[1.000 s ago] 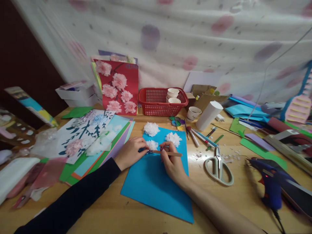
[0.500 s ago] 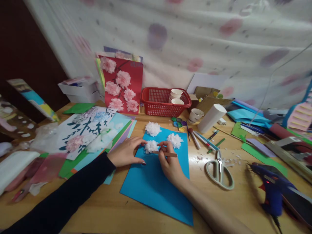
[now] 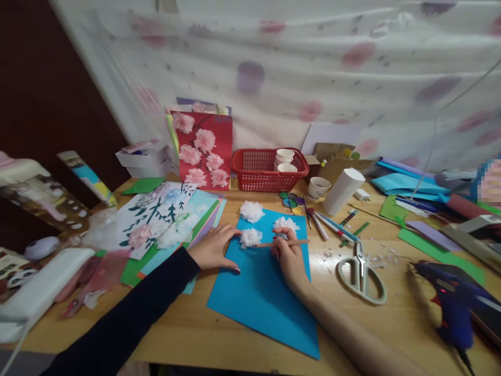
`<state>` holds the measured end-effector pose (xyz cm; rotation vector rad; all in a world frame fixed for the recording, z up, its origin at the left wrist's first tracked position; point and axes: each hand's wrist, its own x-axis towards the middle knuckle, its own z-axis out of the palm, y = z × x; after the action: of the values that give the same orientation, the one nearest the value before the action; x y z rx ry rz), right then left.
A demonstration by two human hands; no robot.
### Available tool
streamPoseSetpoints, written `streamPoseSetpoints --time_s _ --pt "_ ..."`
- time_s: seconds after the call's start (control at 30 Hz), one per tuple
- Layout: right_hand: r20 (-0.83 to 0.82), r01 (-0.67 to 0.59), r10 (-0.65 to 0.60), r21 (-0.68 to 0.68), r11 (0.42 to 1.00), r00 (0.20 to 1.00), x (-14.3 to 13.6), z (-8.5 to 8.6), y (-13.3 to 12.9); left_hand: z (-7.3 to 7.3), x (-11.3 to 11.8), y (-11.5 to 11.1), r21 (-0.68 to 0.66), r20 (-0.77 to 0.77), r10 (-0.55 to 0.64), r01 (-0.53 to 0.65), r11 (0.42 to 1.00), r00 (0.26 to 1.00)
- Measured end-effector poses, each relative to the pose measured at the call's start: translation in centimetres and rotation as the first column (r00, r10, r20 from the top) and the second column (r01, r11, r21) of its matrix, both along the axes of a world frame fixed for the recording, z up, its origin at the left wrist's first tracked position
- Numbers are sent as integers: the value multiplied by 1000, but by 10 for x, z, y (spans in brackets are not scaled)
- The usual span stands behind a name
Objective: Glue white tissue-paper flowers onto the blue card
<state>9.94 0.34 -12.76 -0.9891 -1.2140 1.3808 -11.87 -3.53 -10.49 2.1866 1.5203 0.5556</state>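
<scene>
My left hand (image 3: 214,248) rests over the left edge of a blue sheet of card (image 3: 262,297), thumb and fingers spread apart. Its fingertips are close beside a white ruffled paper flower (image 3: 250,238). Between the fingers of my right hand (image 3: 290,258) is a thin, flat brown stick (image 3: 302,242), pointing left. The stick's tip reaches the lower right edge of that flower; whether they touch I cannot tell. Another white flower (image 3: 251,211) lies at the card's top left corner. The third white flower (image 3: 286,225) is partly hidden behind my right hand.
Scissors (image 3: 360,277) and a glue gun (image 3: 446,297) with a lit red light lie to the right. Brushes (image 3: 318,224) and paint pots (image 3: 291,201) sit behind the card. A red basket (image 3: 270,180) holds paper cups. Coloured papers (image 3: 203,219) spread left.
My right hand has drawn back to the right from the middle flower, and more of the brown stick shows. My left hand keeps its place on the card. The whole view has shifted slightly.
</scene>
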Motion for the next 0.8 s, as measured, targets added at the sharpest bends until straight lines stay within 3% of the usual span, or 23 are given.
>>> streamPoseSetpoints --time_s 0.1,0.2,0.27,0.33,0.4,0.5,0.67,0.8 --pt "-117 -1 -7 -62 998 993 3 -1 5 12 -6 1 0 123 39 -39 999 992" --pt "-209 14 -42 -136 991 977 5 0 9 35 -34 0 103 241 230 -260 960 943" --pt "-235 29 -70 -174 984 969 5 1 10 50 -64 -4 185 273 442 -497 848 854" --pt "-241 31 -77 -190 981 968 5 2 10 60 -97 -9 225 309 644 -711 666 700" --pt "-245 16 -62 -186 982 968 4 3 8 61 -125 -13 216 238 740 -777 591 629" --pt "-248 -5 -37 -167 986 968 4 3 7 49 -146 -10 159 115 782 -788 594 613" --pt "-259 16 -64 -183 983 964 5 2 10 20 -143 5 54 127 756 -765 641 642" --pt "-267 38 -95 -212 977 959 6 3 11 22 -141 9 25 253 730 -759 651 634"
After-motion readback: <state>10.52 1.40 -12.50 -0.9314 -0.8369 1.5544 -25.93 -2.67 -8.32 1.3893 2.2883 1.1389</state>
